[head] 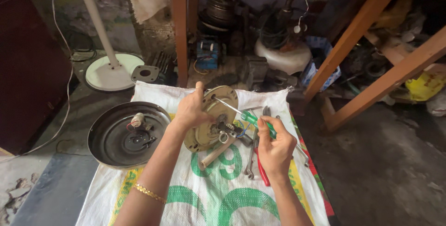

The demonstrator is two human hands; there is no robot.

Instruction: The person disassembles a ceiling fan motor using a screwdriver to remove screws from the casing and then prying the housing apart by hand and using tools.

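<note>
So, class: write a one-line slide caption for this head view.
Left hand steadies a round metal motor plate while right hand applies a green-handled screwdriver.

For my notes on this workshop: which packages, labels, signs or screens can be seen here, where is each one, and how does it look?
Woven sack: spread flat under the hands, white with large green printed shapes, yellow and red at the edges.
Blue printed bag: under the wooden bench, upright, blue and white.
Yellow bag: far right on the floor, crumpled.
No signs or screens in view.

A white-and-green woven sack (204,198) covers the floor (385,170); pliers (262,170) on it.
</note>
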